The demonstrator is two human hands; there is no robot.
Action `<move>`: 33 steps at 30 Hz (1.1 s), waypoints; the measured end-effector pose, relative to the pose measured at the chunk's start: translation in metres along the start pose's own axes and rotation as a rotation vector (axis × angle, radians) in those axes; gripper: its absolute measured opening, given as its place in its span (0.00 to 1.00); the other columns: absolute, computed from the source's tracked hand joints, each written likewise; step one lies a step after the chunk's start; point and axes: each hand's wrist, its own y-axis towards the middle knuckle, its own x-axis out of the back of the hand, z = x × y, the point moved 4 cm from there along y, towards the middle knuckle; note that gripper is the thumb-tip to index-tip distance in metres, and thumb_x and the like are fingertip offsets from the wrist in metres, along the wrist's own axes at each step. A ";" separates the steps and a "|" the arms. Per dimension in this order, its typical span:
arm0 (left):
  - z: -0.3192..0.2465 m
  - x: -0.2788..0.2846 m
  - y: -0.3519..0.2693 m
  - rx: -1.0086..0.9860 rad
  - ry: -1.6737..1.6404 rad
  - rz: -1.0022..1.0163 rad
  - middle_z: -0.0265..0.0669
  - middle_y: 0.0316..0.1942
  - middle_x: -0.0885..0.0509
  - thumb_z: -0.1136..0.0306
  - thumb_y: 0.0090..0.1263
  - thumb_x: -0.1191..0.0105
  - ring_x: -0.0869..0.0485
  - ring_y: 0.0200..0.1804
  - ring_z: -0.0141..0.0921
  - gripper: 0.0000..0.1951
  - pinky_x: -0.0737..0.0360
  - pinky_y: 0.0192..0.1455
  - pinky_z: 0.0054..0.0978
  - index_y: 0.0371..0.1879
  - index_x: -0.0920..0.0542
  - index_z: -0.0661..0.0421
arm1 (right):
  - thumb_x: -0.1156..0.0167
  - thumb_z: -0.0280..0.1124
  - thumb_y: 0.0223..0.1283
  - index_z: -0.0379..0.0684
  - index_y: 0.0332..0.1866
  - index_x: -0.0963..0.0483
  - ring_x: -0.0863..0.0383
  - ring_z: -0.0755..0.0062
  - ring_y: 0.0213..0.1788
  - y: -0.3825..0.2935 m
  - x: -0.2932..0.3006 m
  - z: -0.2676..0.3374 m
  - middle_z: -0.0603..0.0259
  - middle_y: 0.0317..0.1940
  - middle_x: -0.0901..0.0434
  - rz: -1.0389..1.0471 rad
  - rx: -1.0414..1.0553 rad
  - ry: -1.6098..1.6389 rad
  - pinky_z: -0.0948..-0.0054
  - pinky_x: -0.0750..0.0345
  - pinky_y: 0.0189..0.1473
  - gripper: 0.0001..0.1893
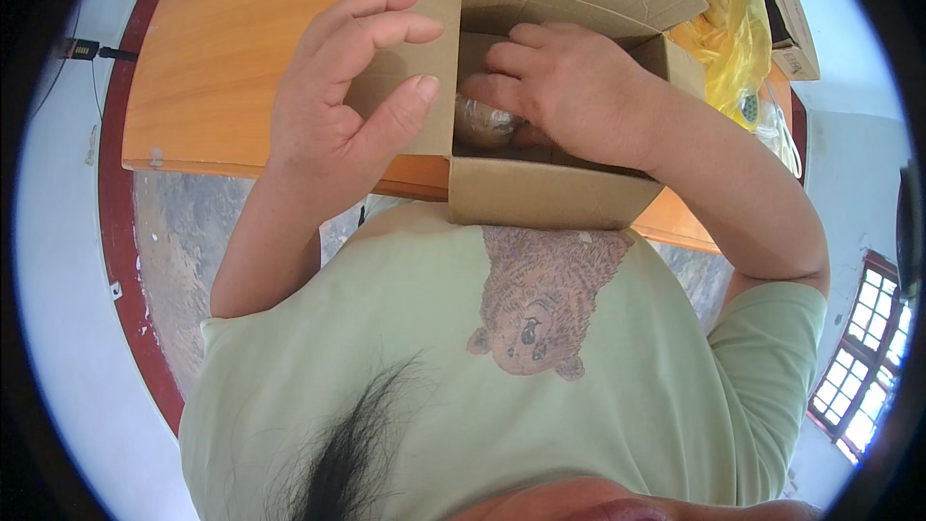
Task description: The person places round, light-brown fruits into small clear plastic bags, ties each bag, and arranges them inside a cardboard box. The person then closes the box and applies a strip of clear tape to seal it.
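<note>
An open cardboard box (553,192) stands at the table's near edge, against the front of my shirt. My right hand (561,83) reaches down into it, its fingers curled over a brownish round object (486,124) in shiny clear wrap. My thumb shows beside that object, partly in shadow; the far fingertips and much of the box's floor are hidden. Above the box's left flap (416,61), my left hand (354,76) is held with fingers apart and bent, holding nothing.
A yellow plastic bag (731,36) with several roundish brown things lies behind and right of the box. A roll of tape (749,110) and a white cable (785,137) lie nearby. Another carton (788,14) stands at the far right of the wooden table (210,79).
</note>
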 end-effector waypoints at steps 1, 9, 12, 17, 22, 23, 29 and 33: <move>0.000 0.000 0.000 0.002 0.006 0.001 0.44 0.58 0.20 0.69 0.62 0.37 0.23 0.60 0.41 0.16 0.26 0.62 0.34 0.49 0.17 0.54 | 0.34 0.34 0.50 0.47 0.50 0.21 0.20 0.63 0.48 -0.002 0.004 -0.003 0.65 0.39 0.21 -0.007 -0.007 0.033 0.66 0.21 0.53 0.19; 0.000 0.000 0.000 0.007 0.002 -0.003 0.44 0.58 0.21 0.70 0.62 0.37 0.23 0.60 0.41 0.16 0.26 0.62 0.35 0.50 0.17 0.54 | 0.29 0.36 0.46 0.45 0.50 0.23 0.19 0.61 0.48 -0.011 0.018 -0.013 0.62 0.38 0.19 0.021 -0.066 0.035 0.64 0.21 0.51 0.23; 0.001 0.001 0.000 0.000 -0.001 -0.004 0.44 0.58 0.21 0.70 0.62 0.37 0.23 0.60 0.41 0.16 0.26 0.62 0.35 0.49 0.17 0.54 | 0.30 0.36 0.47 0.43 0.46 0.23 0.17 0.61 0.45 -0.009 0.013 -0.004 0.62 0.36 0.17 0.011 -0.071 0.052 0.64 0.20 0.50 0.20; 0.000 0.001 -0.001 0.003 -0.005 -0.008 0.44 0.58 0.21 0.71 0.62 0.37 0.23 0.60 0.41 0.15 0.26 0.62 0.34 0.49 0.17 0.54 | 0.35 0.33 0.48 0.41 0.40 0.23 0.17 0.62 0.42 -0.006 0.004 0.002 0.62 0.33 0.17 -0.034 -0.001 0.007 0.65 0.20 0.48 0.14; 0.001 0.001 -0.002 -0.002 -0.014 -0.017 0.44 0.58 0.21 0.70 0.63 0.37 0.23 0.60 0.40 0.15 0.26 0.61 0.34 0.49 0.17 0.54 | 0.41 0.31 0.51 0.41 0.39 0.23 0.17 0.64 0.41 -0.004 0.002 0.004 0.62 0.32 0.18 -0.044 0.006 -0.020 0.66 0.20 0.47 0.10; 0.001 0.001 -0.002 -0.002 -0.013 -0.017 0.44 0.58 0.21 0.70 0.63 0.37 0.23 0.60 0.40 0.15 0.26 0.61 0.34 0.49 0.17 0.54 | 0.41 0.31 0.51 0.41 0.38 0.23 0.17 0.64 0.41 -0.004 0.002 0.004 0.62 0.32 0.18 -0.047 0.006 -0.021 0.67 0.20 0.47 0.10; 0.003 0.001 -0.003 0.000 -0.008 -0.016 0.44 0.58 0.20 0.69 0.63 0.37 0.23 0.60 0.41 0.15 0.26 0.62 0.35 0.49 0.17 0.54 | 0.40 0.31 0.50 0.41 0.38 0.23 0.16 0.63 0.41 -0.003 0.000 0.004 0.61 0.31 0.18 -0.051 0.007 -0.018 0.66 0.20 0.47 0.10; 0.002 0.001 -0.002 -0.005 -0.004 -0.015 0.44 0.58 0.20 0.69 0.63 0.37 0.23 0.60 0.41 0.15 0.26 0.62 0.35 0.49 0.17 0.54 | 0.40 0.31 0.50 0.41 0.38 0.23 0.16 0.63 0.40 -0.003 0.001 0.003 0.61 0.31 0.18 -0.062 0.003 -0.004 0.66 0.20 0.46 0.10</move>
